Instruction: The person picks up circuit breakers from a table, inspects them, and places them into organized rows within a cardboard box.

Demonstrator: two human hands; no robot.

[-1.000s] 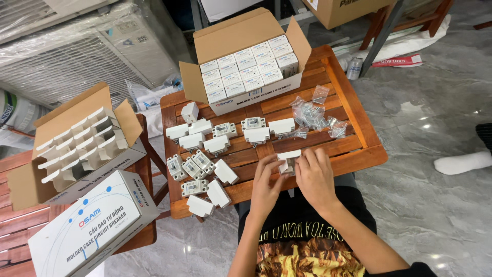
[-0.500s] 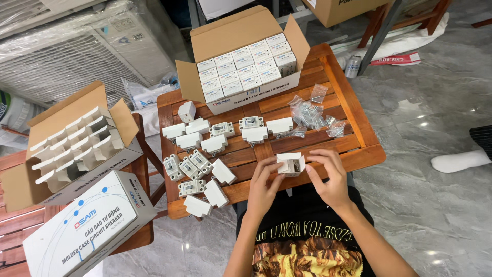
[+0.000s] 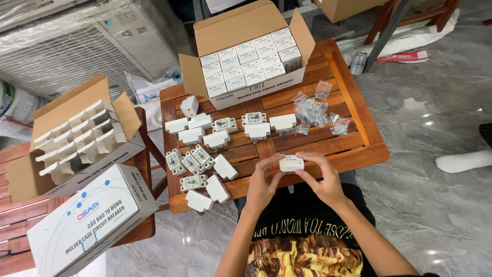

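A small white plastic switch unit (image 3: 291,163) is held over the front edge of the slatted wooden table (image 3: 359,149). My left hand (image 3: 262,182) grips its left end and my right hand (image 3: 322,177) grips its right end. Several more white units (image 3: 202,159) lie loose on the table's left half, some face up, some face down. A row of them (image 3: 254,124) sits mid-table. Small clear bags of screws (image 3: 316,110) are piled at the right.
An open cardboard box (image 3: 246,56) filled with small white cartons stands at the table's back. On a bench at the left sit an open box with cardboard dividers (image 3: 77,138) and a closed white box (image 3: 87,218). A person's socked foot (image 3: 464,161) rests on the grey tile floor.
Both hands lifted the white unit off the table edge and turned it; it now sits lengthwise between my fingertips. The view drifted slightly.
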